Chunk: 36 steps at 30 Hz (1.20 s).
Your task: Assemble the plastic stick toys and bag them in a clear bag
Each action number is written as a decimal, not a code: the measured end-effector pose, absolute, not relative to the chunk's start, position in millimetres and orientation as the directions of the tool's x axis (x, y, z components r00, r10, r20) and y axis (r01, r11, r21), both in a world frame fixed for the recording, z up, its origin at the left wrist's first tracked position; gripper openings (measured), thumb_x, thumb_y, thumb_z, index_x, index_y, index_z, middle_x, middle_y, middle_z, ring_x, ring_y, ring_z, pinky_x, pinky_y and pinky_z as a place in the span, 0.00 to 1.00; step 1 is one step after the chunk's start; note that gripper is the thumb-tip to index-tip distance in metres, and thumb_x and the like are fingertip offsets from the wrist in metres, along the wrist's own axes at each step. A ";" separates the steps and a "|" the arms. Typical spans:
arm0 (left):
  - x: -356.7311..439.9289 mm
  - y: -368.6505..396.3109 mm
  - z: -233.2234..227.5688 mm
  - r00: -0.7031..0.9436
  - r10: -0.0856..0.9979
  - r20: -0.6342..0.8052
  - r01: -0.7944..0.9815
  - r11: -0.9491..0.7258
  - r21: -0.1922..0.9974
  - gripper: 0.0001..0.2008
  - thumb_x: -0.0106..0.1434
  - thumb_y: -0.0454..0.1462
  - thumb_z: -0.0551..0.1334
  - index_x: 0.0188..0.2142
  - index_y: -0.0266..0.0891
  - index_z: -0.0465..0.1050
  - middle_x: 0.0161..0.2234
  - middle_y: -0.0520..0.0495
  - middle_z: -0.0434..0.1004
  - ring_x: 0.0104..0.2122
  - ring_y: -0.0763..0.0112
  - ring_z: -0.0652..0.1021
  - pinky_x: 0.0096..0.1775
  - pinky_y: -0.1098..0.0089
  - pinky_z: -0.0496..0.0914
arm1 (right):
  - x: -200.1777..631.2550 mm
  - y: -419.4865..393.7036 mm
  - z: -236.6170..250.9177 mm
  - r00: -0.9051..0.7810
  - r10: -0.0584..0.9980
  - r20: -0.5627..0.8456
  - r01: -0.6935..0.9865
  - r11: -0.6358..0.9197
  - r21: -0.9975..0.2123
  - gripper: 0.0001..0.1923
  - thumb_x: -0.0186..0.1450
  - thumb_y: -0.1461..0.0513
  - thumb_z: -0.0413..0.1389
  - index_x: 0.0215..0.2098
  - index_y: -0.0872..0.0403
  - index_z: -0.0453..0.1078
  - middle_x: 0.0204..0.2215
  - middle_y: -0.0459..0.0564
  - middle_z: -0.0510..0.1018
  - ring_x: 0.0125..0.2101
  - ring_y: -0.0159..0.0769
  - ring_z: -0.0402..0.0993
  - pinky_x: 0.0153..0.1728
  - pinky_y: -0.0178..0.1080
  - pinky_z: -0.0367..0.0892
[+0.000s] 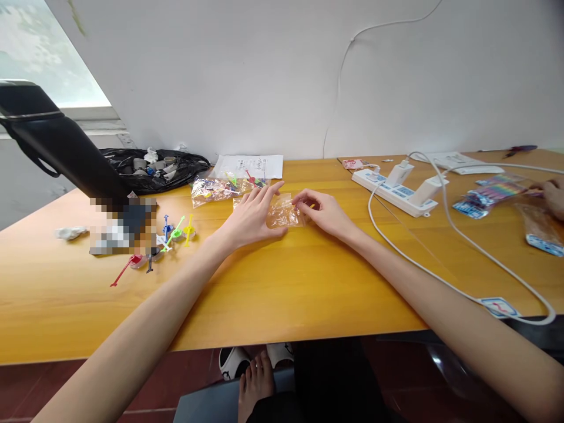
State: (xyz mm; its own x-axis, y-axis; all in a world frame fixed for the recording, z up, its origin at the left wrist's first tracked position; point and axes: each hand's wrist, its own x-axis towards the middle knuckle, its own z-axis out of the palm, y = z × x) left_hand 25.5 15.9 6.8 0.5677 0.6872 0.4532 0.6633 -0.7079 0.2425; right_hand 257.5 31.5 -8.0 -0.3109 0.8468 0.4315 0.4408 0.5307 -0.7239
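Note:
A small clear plastic zip bag (282,212) lies flat on the wooden table between my hands. Over its left part rests my left hand (254,217), fingers stretched out and thumb apart. My right hand (324,211) pinches the bag's right upper edge between thumb and fingertips. To the left are small plastic pieces with long stems: a red one (127,269), a green one (176,232), a yellow one (189,230), a blue one (166,228), plus white and black ones. A larger clear bag (214,189) of similar colourful pieces sits behind my left hand.
A black tumbler (66,141) stands at the left, near a black plastic bag (176,176) holding grey pieces. On the right are a white power strip (396,192) with chargers, looping white cables (489,271) and colourful packets (491,191). Another person's hand (553,197) is at the far right.

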 end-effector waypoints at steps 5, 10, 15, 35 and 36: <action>25.8 17.1 5.5 0.560 0.684 0.468 0.654 -0.711 0.257 0.44 0.59 0.49 0.67 0.70 0.47 0.48 0.60 0.40 0.68 0.61 0.45 0.67 0.61 0.46 0.61 | 257.8 31.6 -8.7 -0.309 0.860 0.406 0.445 0.508 -0.738 0.09 0.69 0.58 0.55 0.43 0.52 0.75 0.40 0.48 0.82 0.36 0.35 0.75 0.40 0.39 0.68; 26.9 17.7 4.4 0.562 0.672 0.483 0.634 -0.725 0.270 0.44 0.60 0.49 0.67 0.70 0.48 0.48 0.60 0.40 0.68 0.60 0.47 0.68 0.61 0.47 0.62 | 258.6 33.1 -8.9 -0.318 0.865 0.388 0.414 0.495 -0.764 0.11 0.67 0.57 0.57 0.45 0.51 0.75 0.45 0.48 0.81 0.36 0.34 0.75 0.41 0.39 0.69; 28.1 16.2 5.8 0.568 0.667 0.482 0.623 -0.731 0.278 0.43 0.61 0.49 0.67 0.70 0.48 0.48 0.60 0.40 0.68 0.60 0.48 0.68 0.61 0.47 0.62 | 258.0 31.3 -7.0 -0.334 0.869 0.365 0.390 0.480 -0.786 0.12 0.66 0.58 0.57 0.46 0.52 0.75 0.45 0.49 0.81 0.35 0.34 0.76 0.39 0.39 0.70; 23.7 19.8 4.4 0.553 0.693 0.462 0.665 -0.701 0.256 0.48 0.56 0.46 0.68 0.70 0.45 0.47 0.59 0.40 0.68 0.60 0.47 0.65 0.63 0.45 0.58 | 257.9 29.9 -5.9 -0.288 0.854 0.433 0.440 0.519 -0.733 0.08 0.65 0.61 0.57 0.40 0.52 0.76 0.43 0.49 0.83 0.35 0.35 0.76 0.42 0.40 0.71; 23.8 19.6 4.6 0.551 0.691 0.468 0.664 -0.703 0.257 0.47 0.56 0.46 0.68 0.70 0.45 0.47 0.58 0.40 0.69 0.59 0.48 0.65 0.63 0.46 0.59 | 257.4 29.5 -5.5 -0.282 0.856 0.434 0.428 0.517 -0.741 0.07 0.65 0.60 0.57 0.40 0.52 0.75 0.43 0.49 0.82 0.35 0.35 0.76 0.41 0.40 0.71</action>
